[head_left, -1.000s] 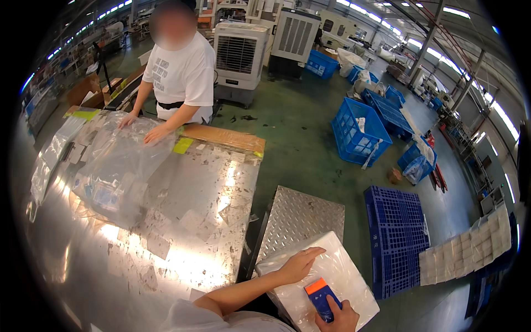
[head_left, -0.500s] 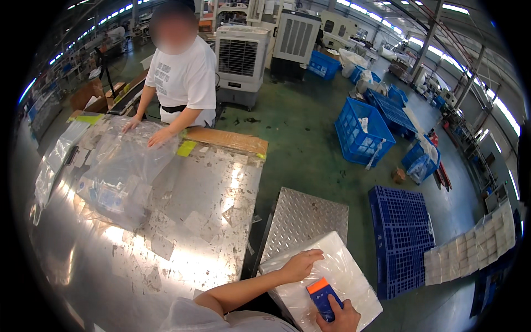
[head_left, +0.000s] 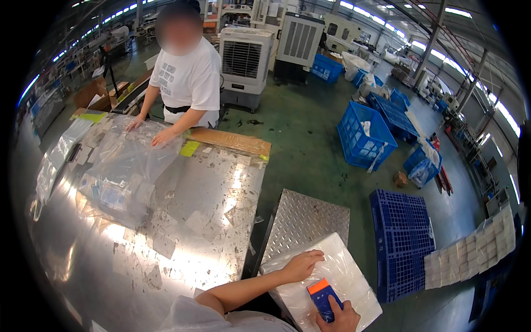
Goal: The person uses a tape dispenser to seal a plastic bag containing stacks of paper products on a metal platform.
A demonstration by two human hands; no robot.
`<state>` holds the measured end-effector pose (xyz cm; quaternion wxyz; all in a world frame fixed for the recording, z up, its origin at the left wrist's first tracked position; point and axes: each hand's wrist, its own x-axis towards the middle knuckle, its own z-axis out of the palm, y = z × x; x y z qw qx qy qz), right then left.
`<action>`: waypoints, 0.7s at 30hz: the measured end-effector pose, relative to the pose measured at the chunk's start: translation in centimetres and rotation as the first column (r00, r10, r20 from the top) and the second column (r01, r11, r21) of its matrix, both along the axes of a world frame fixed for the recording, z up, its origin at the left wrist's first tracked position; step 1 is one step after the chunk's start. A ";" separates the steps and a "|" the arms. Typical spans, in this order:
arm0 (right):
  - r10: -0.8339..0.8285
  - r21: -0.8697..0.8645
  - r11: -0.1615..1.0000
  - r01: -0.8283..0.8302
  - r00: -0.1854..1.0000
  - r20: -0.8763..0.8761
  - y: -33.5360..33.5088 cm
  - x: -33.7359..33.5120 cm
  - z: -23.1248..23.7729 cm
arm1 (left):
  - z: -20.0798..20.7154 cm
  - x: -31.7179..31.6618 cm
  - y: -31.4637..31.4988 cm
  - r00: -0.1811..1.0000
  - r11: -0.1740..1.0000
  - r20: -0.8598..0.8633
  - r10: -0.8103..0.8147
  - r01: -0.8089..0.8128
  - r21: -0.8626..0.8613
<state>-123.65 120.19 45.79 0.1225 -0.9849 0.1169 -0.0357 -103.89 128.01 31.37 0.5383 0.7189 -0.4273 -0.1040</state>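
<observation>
A white block-shaped package (head_left: 349, 265) wrapped in clear plastic film sits at the lower right, tilted across my view. My left hand (head_left: 300, 266) rests flat on its upper face, fingers stretched out. My right hand (head_left: 341, 316) is closed round a flat blue hand tool with an orange end (head_left: 323, 299), held against the film on the near part of the package. The orange end points away from me; the exact kind of tool does not show. Beneath the package's far side lies a diamond-plate metal platform (head_left: 310, 218).
To the left stands a scuffed metal table (head_left: 204, 216) bearing clear plastic bags (head_left: 124, 171). Across it a co-worker (head_left: 188, 83) has both hands on the bags. Blue crates (head_left: 365, 138), a dark blue pallet (head_left: 402, 243) and a wrapped stack of white packs (head_left: 470, 249) stand right.
The view has shifted very slightly. My hands, the tool and the package stay in nearly the same place.
</observation>
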 end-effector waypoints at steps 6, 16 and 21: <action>0.006 -0.002 1.000 -0.006 1.000 0.000 -0.1 -0.1 -0.2 | -0.4 0.1 -0.1 0.999 1.000 0.041 0.013 -0.012 -0.006; 0.008 0.002 1.000 -0.008 1.000 0.014 -0.1 -0.1 -0.2 | -0.2 0.0 0.0 0.999 1.000 0.041 0.020 -0.020 0.003; 0.015 -0.008 1.000 -0.015 0.999 0.036 0.0 -0.2 -0.3 | -0.2 0.0 0.0 0.999 1.000 0.037 0.020 -0.020 0.005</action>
